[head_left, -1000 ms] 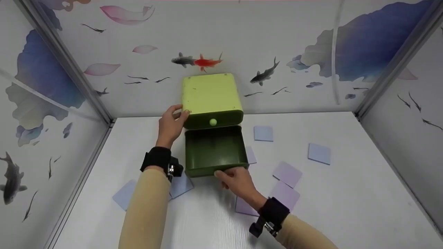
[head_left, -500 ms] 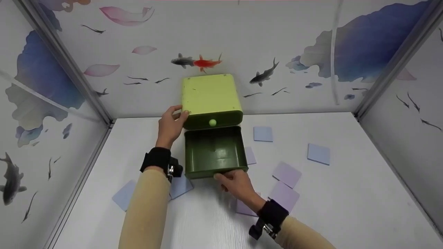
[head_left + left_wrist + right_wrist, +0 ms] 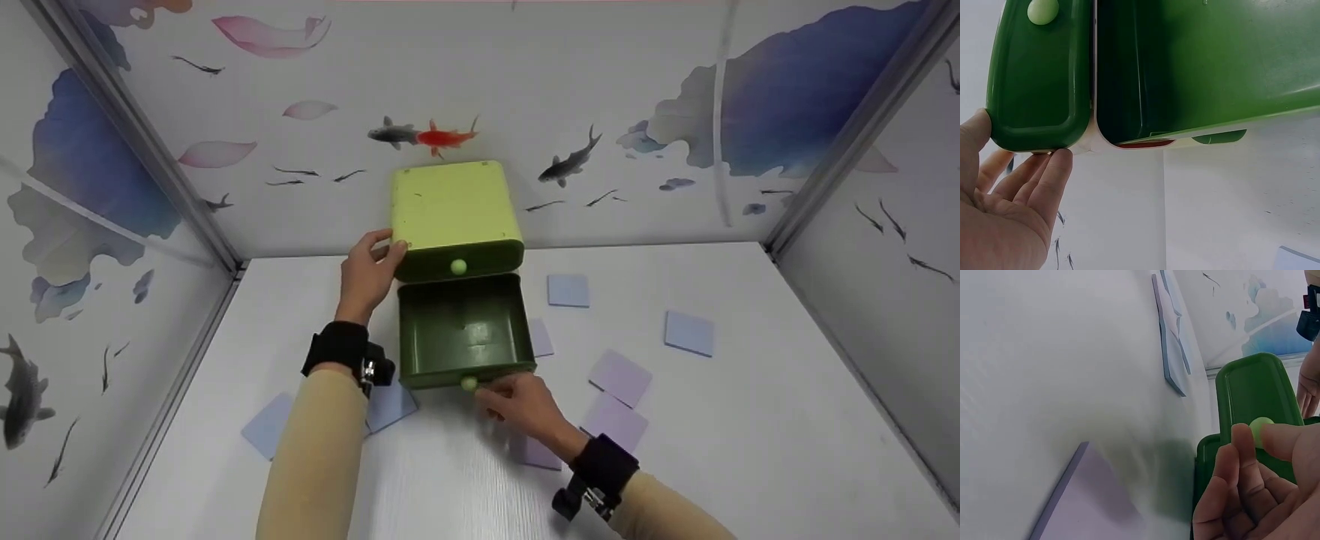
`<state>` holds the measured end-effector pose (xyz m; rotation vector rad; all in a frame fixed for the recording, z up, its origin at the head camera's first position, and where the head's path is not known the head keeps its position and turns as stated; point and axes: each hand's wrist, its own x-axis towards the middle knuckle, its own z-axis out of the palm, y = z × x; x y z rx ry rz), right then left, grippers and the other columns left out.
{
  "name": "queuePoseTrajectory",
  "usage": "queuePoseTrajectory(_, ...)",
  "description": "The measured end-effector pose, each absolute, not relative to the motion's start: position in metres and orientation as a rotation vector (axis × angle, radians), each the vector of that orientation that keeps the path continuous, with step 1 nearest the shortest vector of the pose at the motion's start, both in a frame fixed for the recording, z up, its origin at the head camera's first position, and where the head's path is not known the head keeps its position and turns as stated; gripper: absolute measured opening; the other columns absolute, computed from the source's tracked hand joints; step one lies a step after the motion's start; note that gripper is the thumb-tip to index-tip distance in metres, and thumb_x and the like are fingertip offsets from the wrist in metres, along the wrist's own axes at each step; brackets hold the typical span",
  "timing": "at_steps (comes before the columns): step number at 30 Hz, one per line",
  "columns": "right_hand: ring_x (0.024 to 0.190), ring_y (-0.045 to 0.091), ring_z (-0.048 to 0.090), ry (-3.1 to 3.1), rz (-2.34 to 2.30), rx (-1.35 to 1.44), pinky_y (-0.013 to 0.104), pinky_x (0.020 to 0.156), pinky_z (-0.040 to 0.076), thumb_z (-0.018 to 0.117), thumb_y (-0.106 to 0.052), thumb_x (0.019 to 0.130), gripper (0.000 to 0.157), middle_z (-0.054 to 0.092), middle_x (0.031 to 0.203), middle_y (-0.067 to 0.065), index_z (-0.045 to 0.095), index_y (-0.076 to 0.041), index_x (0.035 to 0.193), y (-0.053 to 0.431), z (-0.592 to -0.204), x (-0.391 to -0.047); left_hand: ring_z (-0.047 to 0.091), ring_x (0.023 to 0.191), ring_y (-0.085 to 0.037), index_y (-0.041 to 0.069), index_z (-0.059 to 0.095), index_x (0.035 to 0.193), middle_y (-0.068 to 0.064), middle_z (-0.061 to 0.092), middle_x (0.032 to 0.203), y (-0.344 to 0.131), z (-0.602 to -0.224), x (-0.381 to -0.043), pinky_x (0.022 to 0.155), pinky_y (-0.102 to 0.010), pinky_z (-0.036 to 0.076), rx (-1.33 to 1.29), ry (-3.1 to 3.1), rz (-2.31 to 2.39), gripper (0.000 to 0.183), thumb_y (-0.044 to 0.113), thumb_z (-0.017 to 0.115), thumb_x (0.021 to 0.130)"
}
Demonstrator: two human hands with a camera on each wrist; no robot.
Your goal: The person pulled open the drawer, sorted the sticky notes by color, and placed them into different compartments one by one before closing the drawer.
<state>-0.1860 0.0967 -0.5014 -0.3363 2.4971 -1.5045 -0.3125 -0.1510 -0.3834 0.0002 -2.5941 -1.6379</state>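
From my seat, I see the box [image 3: 454, 202] at the far side of the table [image 3: 750, 450], its lower drawer [image 3: 431, 378] pulled out toward the person and the upper drawer [image 3: 491, 259] closed above it. The left hand [image 3: 366, 274] rests against the box's left side, thumb near the top front corner, fingers spread. The right hand [image 3: 521, 405] is at the lower drawer's front, thumb and fingers bent, tips just beside the knob [image 3: 469, 383]. My right wrist view puts the thumb partly over a knob, so I can't fairly tell whether it's pinched. Blue tiles [image 3: 689, 332] lie on both sides, purple tiles [image 3: 620, 377] to the right.
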Motion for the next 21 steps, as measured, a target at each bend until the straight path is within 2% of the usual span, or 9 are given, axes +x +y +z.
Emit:
queuePoseTrajectory(3, 0.065, 0.018, 0.063, 2.507, -1.459, -0.338, 0.023, 0.056, 0.043, 0.065, -0.025, 0.093, 0.025, 0.072, 0.075, 0.012, 0.076, -0.003, 0.096, 0.106, -0.503, -0.185, 0.050, 0.133, -0.029, 0.015, 0.046, 0.144, -0.018, 0.054, 0.141, -0.151, -0.383, -0.312, 0.108, -0.045, 0.042, 0.001, -2.596, -1.640, 0.051, 0.039, 0.054, 0.099)
queuePoseTrajectory(5, 0.065, 0.019, 0.065, 2.525, -1.424, -0.320, 0.023, 0.054, 0.044, 0.066, -0.022, 0.092, 0.022, 0.073, 0.074, 0.008, 0.076, -0.003, 0.098, 0.113, -0.504, -0.184, 0.050, 0.133, -0.029, 0.015, 0.046, 0.144, -0.018, 0.054, 0.141, -0.151, -0.382, -0.311, 0.108, -0.045, 0.042, 0.001, -2.598, -1.643, 0.051, 0.039, 0.054, 0.099)
queuePoseTrajectory(9, 0.065, 0.015, 0.064, 2.550, -1.385, -0.286, 0.024, 0.055, 0.046, 0.068, -0.019, 0.090, 0.018, 0.072, 0.075, 0.004, 0.076, -0.005, 0.098, 0.126, -0.505, -0.183, 0.051, 0.133, -0.029, 0.016, 0.046, 0.144, -0.017, 0.054, 0.141, -0.151, -0.383, -0.312, 0.108, -0.045, 0.042, 0.002, -2.602, -1.637, 0.051, 0.039, 0.054, 0.099)
queuePoseTrajectory(21, 0.071, 0.013, 0.062, 2.562, -1.298, -0.134, 0.025, 0.061, 0.049, 0.070, -0.013, 0.088, 0.013, 0.072, 0.081, 0.003, 0.076, -0.006, 0.097, 0.175, -0.498, -0.191, 0.050, 0.133, -0.027, 0.016, 0.046, 0.144, -0.016, 0.053, 0.143, -0.151, -0.386, -0.315, 0.106, -0.044, 0.044, 0.027, -2.596, -1.637, 0.051, 0.039, 0.055, 0.099)
